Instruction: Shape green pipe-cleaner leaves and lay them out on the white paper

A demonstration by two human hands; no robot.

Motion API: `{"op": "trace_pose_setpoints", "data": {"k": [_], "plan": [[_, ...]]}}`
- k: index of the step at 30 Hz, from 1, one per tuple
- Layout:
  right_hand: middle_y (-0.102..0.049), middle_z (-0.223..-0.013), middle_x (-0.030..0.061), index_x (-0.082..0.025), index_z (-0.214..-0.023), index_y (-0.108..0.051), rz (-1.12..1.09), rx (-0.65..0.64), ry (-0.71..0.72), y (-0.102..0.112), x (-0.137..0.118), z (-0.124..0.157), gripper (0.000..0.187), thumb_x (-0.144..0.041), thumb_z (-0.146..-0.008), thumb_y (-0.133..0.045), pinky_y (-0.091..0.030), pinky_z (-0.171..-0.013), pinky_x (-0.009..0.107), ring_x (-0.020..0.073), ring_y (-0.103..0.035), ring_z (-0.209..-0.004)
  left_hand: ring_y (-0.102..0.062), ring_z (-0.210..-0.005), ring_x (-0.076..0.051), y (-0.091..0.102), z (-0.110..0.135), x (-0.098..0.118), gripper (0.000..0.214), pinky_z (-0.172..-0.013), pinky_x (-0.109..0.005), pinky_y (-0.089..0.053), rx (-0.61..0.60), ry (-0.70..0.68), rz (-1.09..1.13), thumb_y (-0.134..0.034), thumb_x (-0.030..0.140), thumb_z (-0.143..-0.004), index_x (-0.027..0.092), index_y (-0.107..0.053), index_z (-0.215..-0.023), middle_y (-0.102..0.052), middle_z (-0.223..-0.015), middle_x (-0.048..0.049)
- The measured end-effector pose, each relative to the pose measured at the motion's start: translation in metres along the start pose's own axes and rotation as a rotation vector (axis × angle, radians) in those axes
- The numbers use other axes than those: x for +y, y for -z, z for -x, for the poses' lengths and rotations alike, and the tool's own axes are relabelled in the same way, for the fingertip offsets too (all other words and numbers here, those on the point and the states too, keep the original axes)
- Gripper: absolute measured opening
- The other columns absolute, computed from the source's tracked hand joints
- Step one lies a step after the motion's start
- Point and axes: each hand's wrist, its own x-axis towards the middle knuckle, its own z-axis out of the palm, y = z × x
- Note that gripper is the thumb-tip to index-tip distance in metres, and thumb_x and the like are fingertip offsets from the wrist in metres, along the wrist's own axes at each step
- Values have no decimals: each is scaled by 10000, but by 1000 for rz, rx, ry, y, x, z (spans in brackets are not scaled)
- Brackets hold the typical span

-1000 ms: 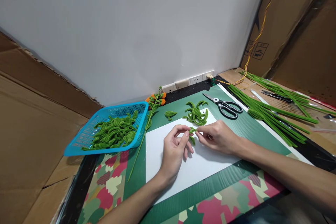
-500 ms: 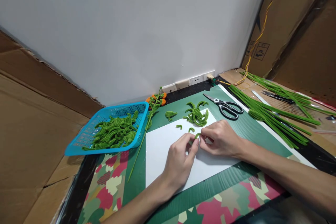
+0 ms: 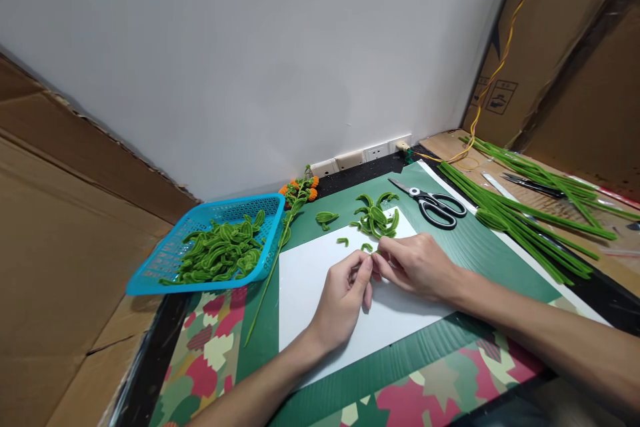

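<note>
My left hand and my right hand meet fingertip to fingertip above a white sheet. Both are closed in a pinch on a short green pipe cleaner piece, mostly hidden by the fingers; only a sliver of green shows between them. Just beyond lie two small bent pipe cleaner pieces, one farther left and one close to my fingertips. A heap of curled green pipe cleaner leaves rests at the sheet's far edge. One more leaf lies to its left on the green mat.
A blue basket holds many green pipe cleaner leaves at left. Beside it lies a stem with orange flowers. Black-handled scissors lie on the mat, long green pipe cleaners to the right. Cardboard and a wall with sockets surround the table.
The hands have drawn closer together at the fingertips, and the small green piece that showed between them is now mostly covered. The other things have stayed in place.
</note>
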Motion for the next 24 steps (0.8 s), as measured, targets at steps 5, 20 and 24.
{"op": "trace_pose_setpoints", "data": {"k": [5, 20, 24], "plan": [[-598, -612, -29, -211, -825, -531, -140, -120, -114, -3, -2, 0, 214, -256, -1032, -502, -240, -551, 270, 125, -503, -513, -449, -529, -121, 0, 1, 2, 436, -599, -250, -367, -9, -6, -16, -494, 533, -1080, 191, -577, -823, -506, -541, 44], [-658, -791, 27, -188, -872, -586, 50, -346, -12, -2, 0, 0, 173, -153, -1035, -539, -245, -597, 288, 152, -532, -632, -462, -521, -107, 3, -1, -3, 477, -546, -244, -329, 45, 26, -167, -547, 401, -1048, 154, -624, -647, -520, -524, 13], [-692, -826, 44, -181, -903, -600, 104, -391, -27, 0, -1, -3, 150, -171, -1042, -544, -246, -608, 301, 168, -582, -662, -461, -518, -101, 3, -3, -5, 469, -548, -233, -338, 40, 34, -113, -550, 439, -1053, 152, -656, -697, -544, -524, 13]]}}
